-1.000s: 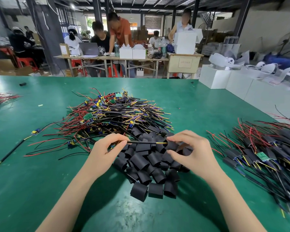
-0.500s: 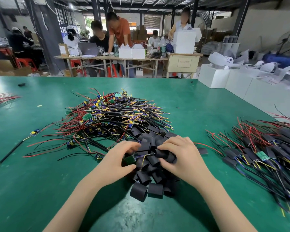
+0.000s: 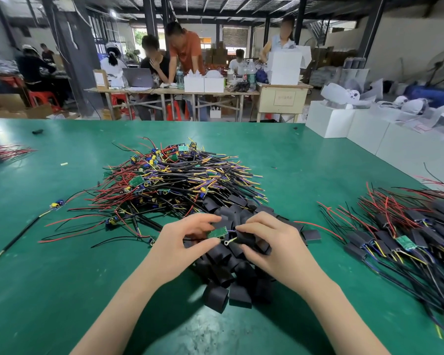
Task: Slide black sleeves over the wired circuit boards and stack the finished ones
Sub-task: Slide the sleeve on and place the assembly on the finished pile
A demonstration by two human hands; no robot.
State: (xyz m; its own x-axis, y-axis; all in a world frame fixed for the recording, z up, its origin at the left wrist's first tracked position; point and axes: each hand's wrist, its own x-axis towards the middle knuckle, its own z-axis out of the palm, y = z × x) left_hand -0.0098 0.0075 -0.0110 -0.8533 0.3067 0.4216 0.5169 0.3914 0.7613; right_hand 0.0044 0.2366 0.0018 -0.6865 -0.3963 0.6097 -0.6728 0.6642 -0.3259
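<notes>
A: Starting with the head view, the only one. Left hand (image 3: 176,245) pinches a green circuit board (image 3: 217,232) between thumb and fingers (image 3: 207,219), curled and clamped on it, above the near heap of loose black sleeves (image 3: 222,276).

B: Right hand?

A: Right hand (image 3: 274,248), just beside the left, fingers curled round a black sleeve (image 3: 245,239), its open end facing the board. A thin wire with a small ring end (image 3: 228,242) hangs between board and sleeve. How far the board is into the sleeve, I cannot tell.

B: Where are the rest of the boards?

A: Big pile of wired boards (image 3: 180,183) at the middle of the green surface (image 3: 49,290), behind the hands, red, black, yellow and purple wires tangled, touching the far edge of the sleeve heap. One stray board on a long black lead (image 3: 56,204) lies left of it, apart.

B: Finished ones?

A: Stack of sleeved boards (image 3: 408,237) at the right, well apart from the hands, red and black wires fanning out. One flat sleeve (image 3: 312,235) lies between the heap and that stack.

B: Background?

A: White boxes (image 3: 344,124) past the surface's right edge, people at a far table (image 3: 164,92) with a laptop (image 3: 137,78). A small wire bundle (image 3: 3,152) sits at the far left edge.
</notes>
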